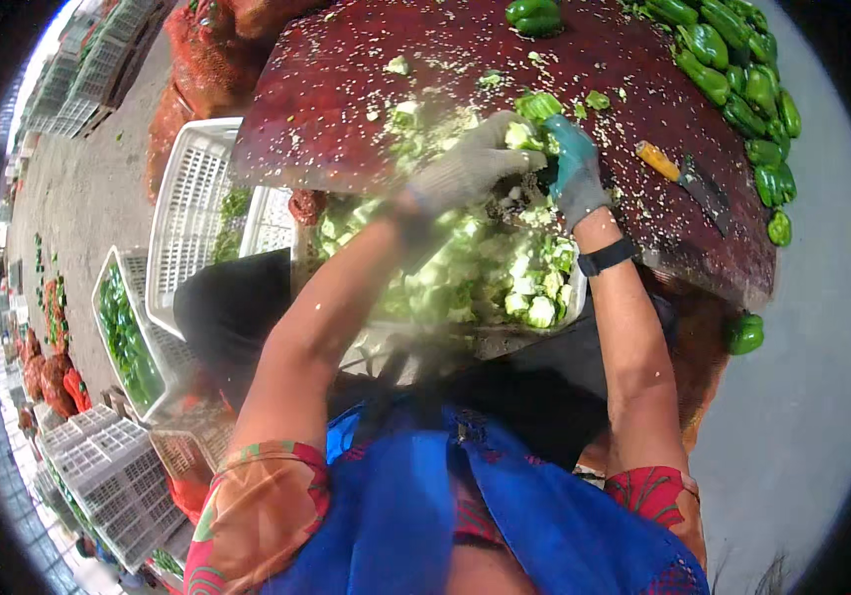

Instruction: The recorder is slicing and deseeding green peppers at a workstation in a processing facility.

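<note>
My left hand (481,160), in a pale knit glove, has its thumb and fingers around a pale green pepper core (522,137) at the near edge of the dark red table (321,111). Close against it is my right hand (578,167), in a grey glove with teal fingers; its fingertips are turned inward, and their grip is hidden. A cut green pepper piece (539,105) lies just beyond both hands. Below them stands a white crate (578,297) heaped with pepper cores and trimmings (540,297), partly blurred. Seeds are scattered over the tabletop.
A knife with a yellow handle (658,161) lies right of my hands. Whole green peppers (760,89) line the table's right edge. Left are a white basket (191,201), a crate of green peppers (124,335), red mesh sacks (198,67) and stacked crates (113,476).
</note>
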A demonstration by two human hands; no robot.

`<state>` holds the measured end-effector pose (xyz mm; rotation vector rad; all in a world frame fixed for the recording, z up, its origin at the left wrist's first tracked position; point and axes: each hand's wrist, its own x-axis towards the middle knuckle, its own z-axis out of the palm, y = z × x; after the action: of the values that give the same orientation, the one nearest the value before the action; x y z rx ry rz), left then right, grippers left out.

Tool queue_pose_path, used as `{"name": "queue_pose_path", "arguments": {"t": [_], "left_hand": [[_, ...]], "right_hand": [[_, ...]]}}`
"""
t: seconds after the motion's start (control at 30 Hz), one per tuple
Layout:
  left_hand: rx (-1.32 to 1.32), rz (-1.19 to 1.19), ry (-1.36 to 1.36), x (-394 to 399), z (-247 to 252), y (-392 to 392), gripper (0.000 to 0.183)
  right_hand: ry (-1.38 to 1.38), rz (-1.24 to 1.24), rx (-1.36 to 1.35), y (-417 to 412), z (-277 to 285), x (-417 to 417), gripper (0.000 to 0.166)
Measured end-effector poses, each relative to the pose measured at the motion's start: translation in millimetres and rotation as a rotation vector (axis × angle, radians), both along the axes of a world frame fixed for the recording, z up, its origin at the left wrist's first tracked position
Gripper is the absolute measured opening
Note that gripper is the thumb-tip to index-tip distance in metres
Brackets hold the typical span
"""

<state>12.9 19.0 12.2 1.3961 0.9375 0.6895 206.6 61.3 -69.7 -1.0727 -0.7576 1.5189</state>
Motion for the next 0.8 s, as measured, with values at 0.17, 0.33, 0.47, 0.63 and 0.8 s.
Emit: {"name": "queue_pose_path", "arguments": {"t": [0.17, 0.33, 0.47, 0.63, 0.8], "left_hand": [[-0.226, 0.204, -0.318, -3, -20, 3, 0.061], [-0.385, 0.524, -0.582, 12, -38, -2, 0.027], [-0.087, 0.701, -0.095, 5, -63, 13, 0.027], [0.216, 0.572, 0.662, 9, -34, 17, 0.038], [0.215, 0.417, 0.806, -5, -16, 20, 0.037]], "right_hand": [[-0.286, -0.171, 0.012, -8, 45, -31, 0.028], [-0.347, -0.175, -0.025, -13, 27, -36, 0.037], [-0.574, -0.133, 0.051, 1, -4, -36, 0.041], [-0.573, -0.292, 0.096, -1, -5, -18, 0.038], [-0.178, -0.24, -0.07, -17, 36, -17, 0.046]]}}
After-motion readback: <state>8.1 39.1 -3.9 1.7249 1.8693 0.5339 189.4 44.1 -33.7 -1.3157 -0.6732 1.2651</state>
